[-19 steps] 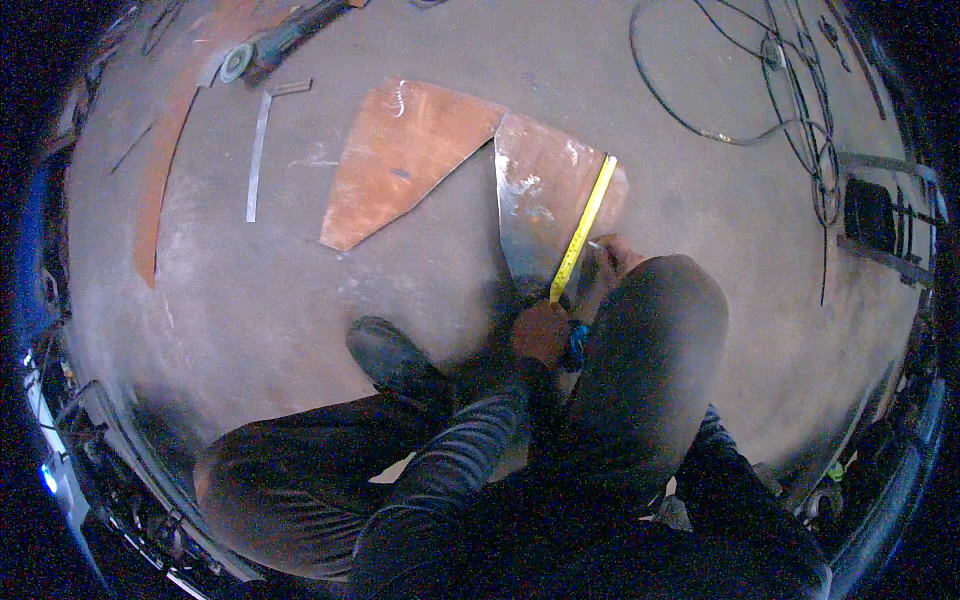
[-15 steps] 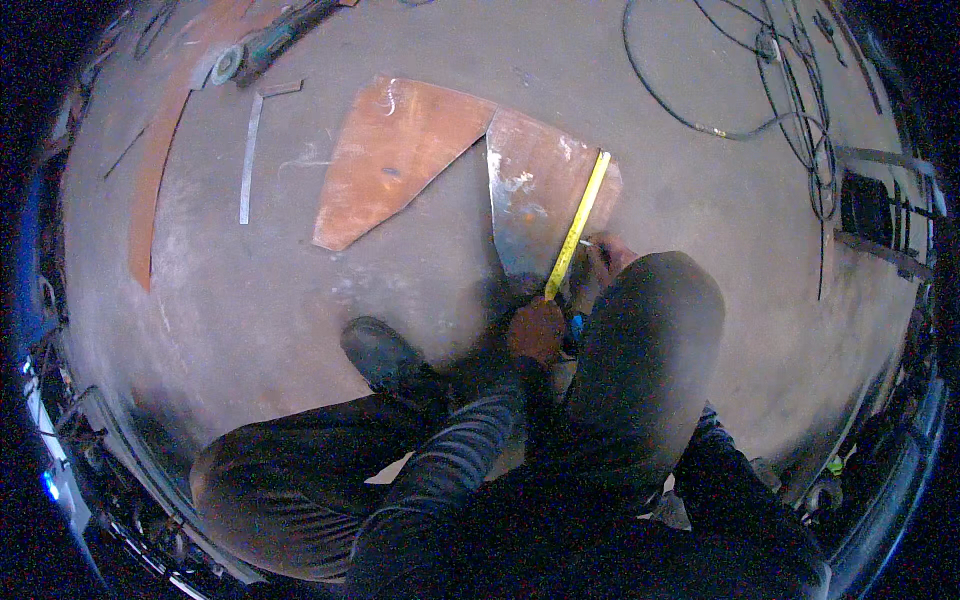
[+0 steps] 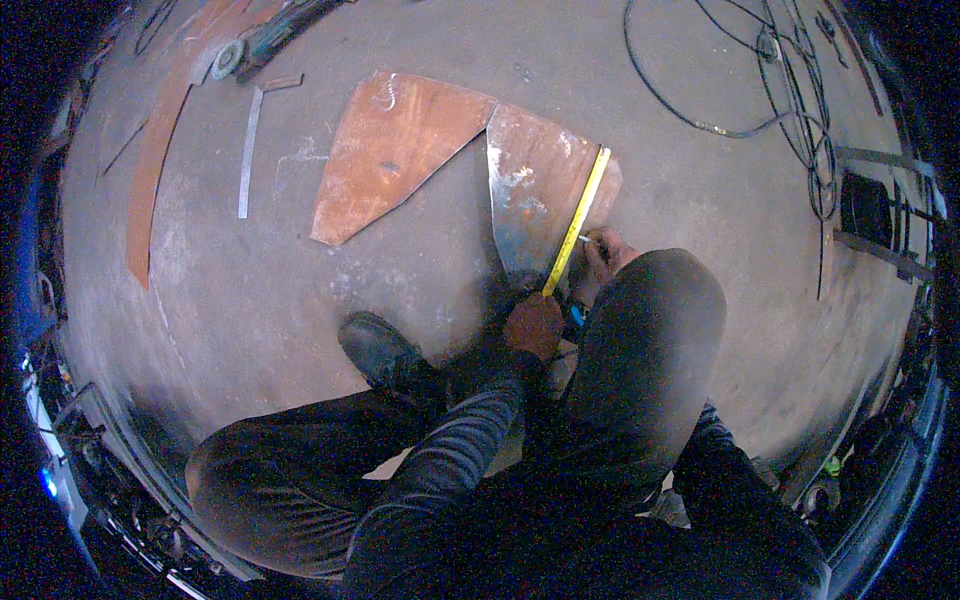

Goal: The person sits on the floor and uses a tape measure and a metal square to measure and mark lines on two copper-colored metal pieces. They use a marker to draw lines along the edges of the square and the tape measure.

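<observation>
A yellow tape measure (image 3: 577, 225) is drawn out straight across a rusty grey steel plate (image 3: 535, 185), running from near its far right edge back toward me. My left hand (image 3: 534, 326) is closed on the near end of the tape; a bit of blue shows beside it, and the case is mostly hidden. Right of the tape, my right hand (image 3: 607, 253) pinches a thin white marking stick (image 3: 586, 239), its tip close to the tape's edge. My right knee covers part of that wrist. A second, orange-rusted steel plate (image 3: 400, 150) touches the first at a corner.
An angle grinder (image 3: 265, 45) lies far left, near a long rusty strip (image 3: 160, 190) and a metal square (image 3: 250, 150). Black cables (image 3: 800, 110) loop over the floor at right. My left boot (image 3: 378, 350) rests near the plates.
My right hand has shifted slightly up along the tape, and more of its fingers shows. The left hand and the tape stay nearly in place; the whole view has moved a little.
</observation>
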`<state>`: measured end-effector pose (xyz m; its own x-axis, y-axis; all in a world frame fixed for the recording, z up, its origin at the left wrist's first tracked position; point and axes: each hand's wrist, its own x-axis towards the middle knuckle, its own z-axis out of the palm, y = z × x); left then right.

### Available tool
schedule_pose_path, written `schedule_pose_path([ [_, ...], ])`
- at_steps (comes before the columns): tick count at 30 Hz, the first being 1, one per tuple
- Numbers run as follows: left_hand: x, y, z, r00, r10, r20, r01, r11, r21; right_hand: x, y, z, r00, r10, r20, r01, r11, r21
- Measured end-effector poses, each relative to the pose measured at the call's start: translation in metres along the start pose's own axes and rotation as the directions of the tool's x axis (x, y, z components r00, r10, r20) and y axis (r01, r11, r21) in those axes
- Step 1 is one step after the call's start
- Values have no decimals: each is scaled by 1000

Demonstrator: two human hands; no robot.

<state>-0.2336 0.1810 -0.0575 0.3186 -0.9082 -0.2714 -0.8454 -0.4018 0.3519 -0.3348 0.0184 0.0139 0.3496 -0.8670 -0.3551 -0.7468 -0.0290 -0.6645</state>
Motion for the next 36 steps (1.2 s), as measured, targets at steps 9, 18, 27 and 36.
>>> schedule_pose_path([
  [9, 0, 4, 0, 965, -244, 96, 250, 967, -52, -4, -33, -11, 990, 98, 99, -80, 982, -169],
  [18, -3, -9, -7, 986, -22, 164, 25, 999, -22, -4, -50, -16, 984, 133, 119, -105, 971, -217],
  [27, 6, -1, -19, 970, -160, 181, 190, 968, -165, 4, -37, -18, 990, 15, 143, 6, 990, -144],
  [36, 5, -14, 4, 967, -77, 244, 130, 969, -211, 12, -34, -15, 977, 79, 199, -27, 967, -254],
])
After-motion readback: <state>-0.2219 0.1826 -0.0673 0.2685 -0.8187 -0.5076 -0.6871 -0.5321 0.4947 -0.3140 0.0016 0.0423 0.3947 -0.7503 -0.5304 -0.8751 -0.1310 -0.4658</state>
